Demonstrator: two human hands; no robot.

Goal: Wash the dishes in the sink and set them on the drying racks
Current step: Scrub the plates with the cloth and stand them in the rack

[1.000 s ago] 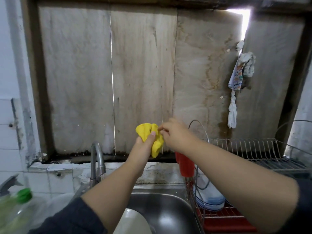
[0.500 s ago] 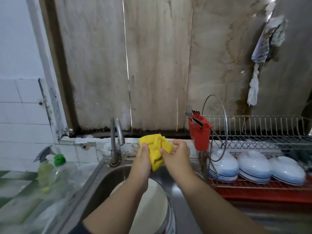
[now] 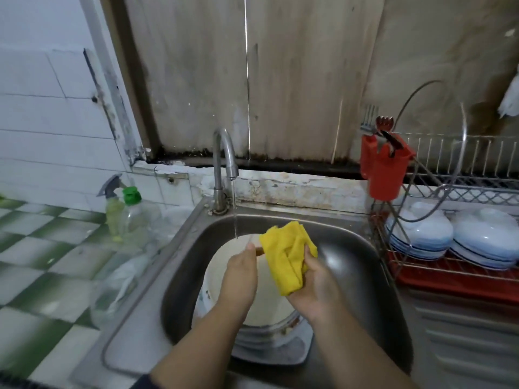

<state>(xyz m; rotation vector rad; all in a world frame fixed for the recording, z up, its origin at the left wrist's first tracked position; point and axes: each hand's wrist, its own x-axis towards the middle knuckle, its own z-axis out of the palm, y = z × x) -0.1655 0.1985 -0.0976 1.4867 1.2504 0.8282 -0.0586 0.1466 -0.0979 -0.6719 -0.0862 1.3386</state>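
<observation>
Held yellow cloth (image 3: 289,259) in right hand (image 3: 314,284), left hand (image 3: 241,273) loose beside; sink (image 3: 365,248) dishes (image 3: 269,304) unwashed, some bowls (image 3: 418,234) already racked.

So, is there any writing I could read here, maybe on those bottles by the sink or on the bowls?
No readable text anywhere in this view.
Green-capped bottle: clear, no label legible.
Spray bottle: blurred, no print legible.
Bowls in the rack: only blue rim bands, no words.
Red cutlery holder: plain.
</observation>
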